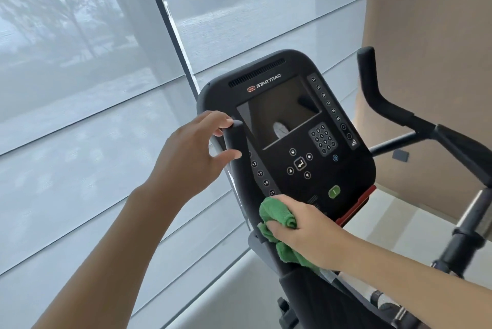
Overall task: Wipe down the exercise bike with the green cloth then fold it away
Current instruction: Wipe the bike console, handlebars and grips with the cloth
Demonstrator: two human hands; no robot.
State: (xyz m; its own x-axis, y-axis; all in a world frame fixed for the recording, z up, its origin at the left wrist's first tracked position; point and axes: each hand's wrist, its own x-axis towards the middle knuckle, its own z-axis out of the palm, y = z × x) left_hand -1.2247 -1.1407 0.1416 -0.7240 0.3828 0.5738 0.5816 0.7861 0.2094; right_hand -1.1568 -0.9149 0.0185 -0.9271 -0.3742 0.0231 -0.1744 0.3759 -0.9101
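Head view: right hand [303, 225] grips the bunched green cloth [279, 215] against the console [292, 126] bottom-left corner. The unwiped panel lies up and away from that grip. Left hand [191, 153], fingers loosely curled, reaches around the left handlebar tip [234, 137], not clamped.
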